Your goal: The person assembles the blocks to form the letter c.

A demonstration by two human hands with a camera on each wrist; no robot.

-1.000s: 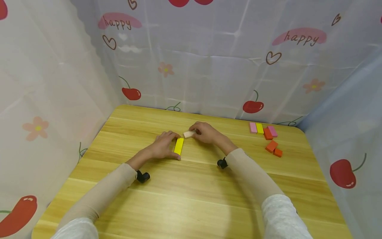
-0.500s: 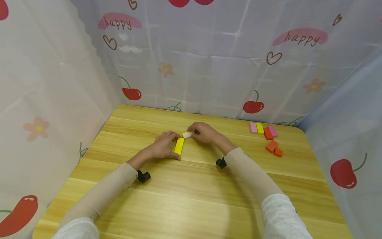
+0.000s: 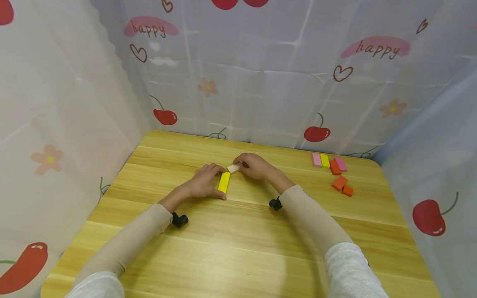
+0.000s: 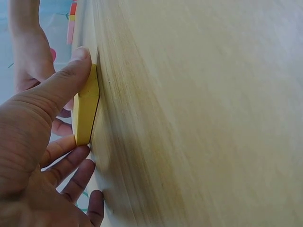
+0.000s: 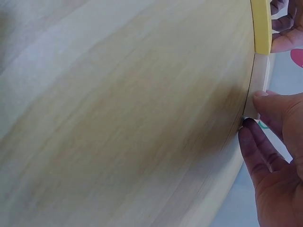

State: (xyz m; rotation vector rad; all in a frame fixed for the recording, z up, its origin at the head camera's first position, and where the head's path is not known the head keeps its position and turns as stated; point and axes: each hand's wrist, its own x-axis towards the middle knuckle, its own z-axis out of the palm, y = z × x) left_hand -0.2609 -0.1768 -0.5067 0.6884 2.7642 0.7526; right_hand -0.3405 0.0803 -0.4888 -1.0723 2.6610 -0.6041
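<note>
A long yellow block lies flat on the wooden table, and my left hand holds it by its two ends between thumb and fingers. In the left wrist view the thumb presses the near end of the yellow block, fingertips at the other. My right hand pinches a plain wood block at the yellow block's far end, set at an angle to it. The right wrist view has the thumb on the plain block, which appears to meet the yellow block's end; part of it is hidden by fingers.
At the table's back right lie a light pink block, a yellow block, a darker pink block and several orange blocks. A printed curtain hangs behind the table and along both sides.
My right hand has shifted slightly left with the plain wood block, bringing it closer to the yellow block's far end. The left hand and yellow block stay almost still.
</note>
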